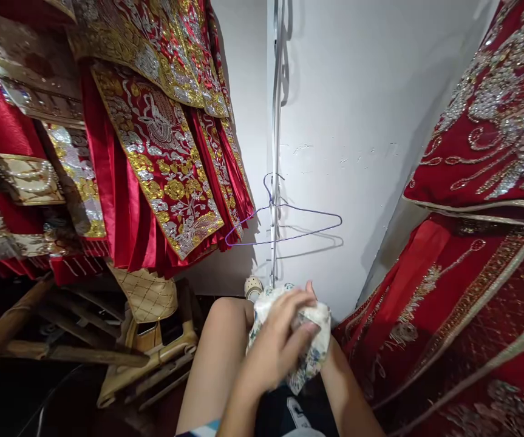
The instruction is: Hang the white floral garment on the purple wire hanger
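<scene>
A white floral cloth (313, 355) with blue and green print is bunched over my lap. My left hand (276, 343) lies across its top, fingers bent over the fabric and thumb on the near side, a little smeared by motion. From the right, my right forearm runs beneath the cloth, which hides most of my right hand (310, 289); one fingertip shows beyond the far edge. The cloth rests on that hand and is held there. Beyond both hands, a thin purple hanger (307, 209) hangs bare by the wall.
Red embroidered garments (170, 152) hang at the left, and another beaded red garment (484, 243) hangs close at the right. A bamboo chair (147, 358) stands at the lower left. A pale clog (253, 285) is on the floor. A metal pole (276, 121) runs along the white wall.
</scene>
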Motion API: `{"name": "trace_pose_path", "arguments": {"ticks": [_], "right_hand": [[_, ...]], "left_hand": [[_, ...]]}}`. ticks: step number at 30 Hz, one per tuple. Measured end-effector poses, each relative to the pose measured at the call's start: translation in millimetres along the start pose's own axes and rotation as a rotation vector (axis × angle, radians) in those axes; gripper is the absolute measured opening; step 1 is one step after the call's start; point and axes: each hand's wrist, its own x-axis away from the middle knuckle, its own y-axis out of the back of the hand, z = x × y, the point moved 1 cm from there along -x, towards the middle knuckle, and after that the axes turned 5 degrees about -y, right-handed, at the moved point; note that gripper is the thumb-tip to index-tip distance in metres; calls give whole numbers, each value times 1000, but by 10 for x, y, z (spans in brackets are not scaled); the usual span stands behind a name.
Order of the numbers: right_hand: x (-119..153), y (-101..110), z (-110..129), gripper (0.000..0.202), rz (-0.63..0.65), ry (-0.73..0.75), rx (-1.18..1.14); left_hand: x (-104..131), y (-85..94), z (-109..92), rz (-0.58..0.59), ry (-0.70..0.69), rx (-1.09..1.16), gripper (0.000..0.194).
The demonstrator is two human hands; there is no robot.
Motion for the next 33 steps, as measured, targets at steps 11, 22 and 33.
{"name": "trace_pose_path", "arguments": {"ticks": [11,22,33], "right_hand": [[-55,601,891,20,879,-233,-46],[-1002,781,1221,38,-52,349,446],[-1401,921,525,39,-28,174,332]], "left_hand": [[26,639,470,206,141,238,54],[221,1614,910,392,322,-689,39],[-399,1953,1050,15,208,-815,25]]}}
